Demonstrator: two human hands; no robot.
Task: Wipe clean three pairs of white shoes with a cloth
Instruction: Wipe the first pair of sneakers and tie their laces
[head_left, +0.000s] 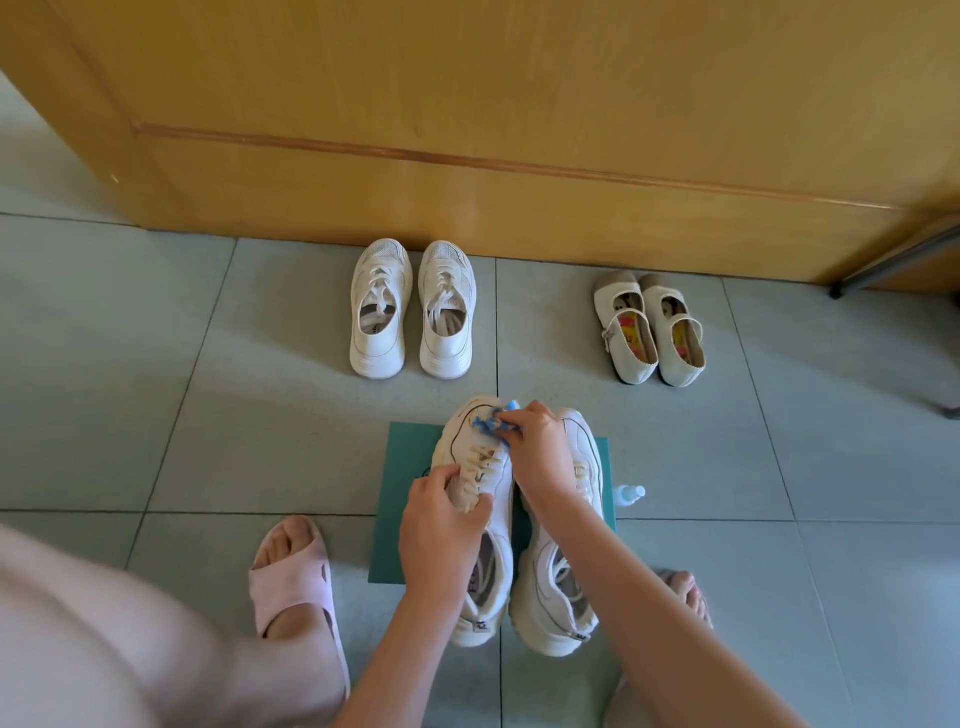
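One sneaker (470, 441) sits at lower centre: the right hand (537, 449) curls its fingers (519, 415) round a blue cloth (492, 420) on the toe; the left hand (441, 525) grips the laced middle.

Can see only scraps of cloth (489, 422) past the right hand (535, 448). Cannot read the heel tags (480, 625), nor the insole prints (632, 339) in the flats (609, 304). Lose part of the bottle (631, 492) behind the right shoe (587, 447) by the mat's (410, 467) right edge.
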